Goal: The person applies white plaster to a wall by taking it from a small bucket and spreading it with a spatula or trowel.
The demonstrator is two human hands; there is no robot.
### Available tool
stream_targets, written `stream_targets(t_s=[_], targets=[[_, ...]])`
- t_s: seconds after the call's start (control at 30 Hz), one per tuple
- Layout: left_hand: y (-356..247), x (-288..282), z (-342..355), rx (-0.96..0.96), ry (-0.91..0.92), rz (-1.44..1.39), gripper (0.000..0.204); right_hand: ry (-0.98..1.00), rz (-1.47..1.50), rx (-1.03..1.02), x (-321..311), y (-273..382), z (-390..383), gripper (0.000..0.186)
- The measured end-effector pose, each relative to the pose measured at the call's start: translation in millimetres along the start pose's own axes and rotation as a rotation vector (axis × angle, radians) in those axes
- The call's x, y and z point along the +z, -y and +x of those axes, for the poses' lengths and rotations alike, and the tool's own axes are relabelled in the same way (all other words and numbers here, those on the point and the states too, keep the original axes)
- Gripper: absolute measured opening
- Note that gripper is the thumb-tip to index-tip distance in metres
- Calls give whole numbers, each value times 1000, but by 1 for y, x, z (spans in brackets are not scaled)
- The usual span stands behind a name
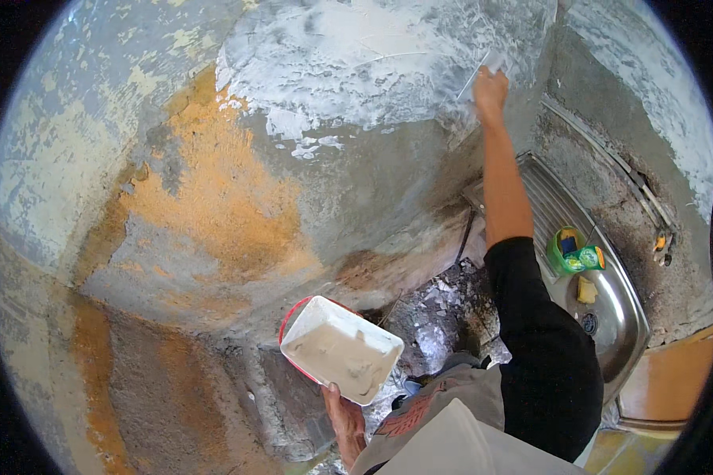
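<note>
My left hand (345, 421) grips the near edge of a white rectangular tub (309, 323), its thumb over the rim. Smooth beige plaster (337, 356) fills the tub's bottom. A red rim (287, 356) shows behind the tub's left side. With my right arm stretched up and away, my right hand (491, 93) is closed around a putty knife (475, 77), its blade at the wall. Fresh white plaster (348, 55) covers that upper part of the wall in uneven smears. The fingers' far side and the knife's handle are mostly hidden.
On the right stands a steel sink (622, 317) with a ribbed drainboard (543, 190), a green container (566, 252) and a yellow sponge (586, 290). Pipes (610, 162) run along the right wall. Rubble (444, 309) litters the floor below; bare orange patches (222, 190) mark the wall.
</note>
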State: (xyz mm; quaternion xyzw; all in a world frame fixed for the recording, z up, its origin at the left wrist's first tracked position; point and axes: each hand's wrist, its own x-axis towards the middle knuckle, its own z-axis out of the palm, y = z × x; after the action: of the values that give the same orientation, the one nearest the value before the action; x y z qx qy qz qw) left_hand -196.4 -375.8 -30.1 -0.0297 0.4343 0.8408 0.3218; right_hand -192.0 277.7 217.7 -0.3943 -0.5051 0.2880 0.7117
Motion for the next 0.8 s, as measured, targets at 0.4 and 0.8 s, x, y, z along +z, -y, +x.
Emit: stream_targets(t_s=[0.4,0.8], targets=[[-2,-31,-14,76,-39,-21,76,332,-128,-442,85,195,-135,39],[16,-28,-41,85,-252,64,76,526,-516,-1617,94,57,-308,50]])
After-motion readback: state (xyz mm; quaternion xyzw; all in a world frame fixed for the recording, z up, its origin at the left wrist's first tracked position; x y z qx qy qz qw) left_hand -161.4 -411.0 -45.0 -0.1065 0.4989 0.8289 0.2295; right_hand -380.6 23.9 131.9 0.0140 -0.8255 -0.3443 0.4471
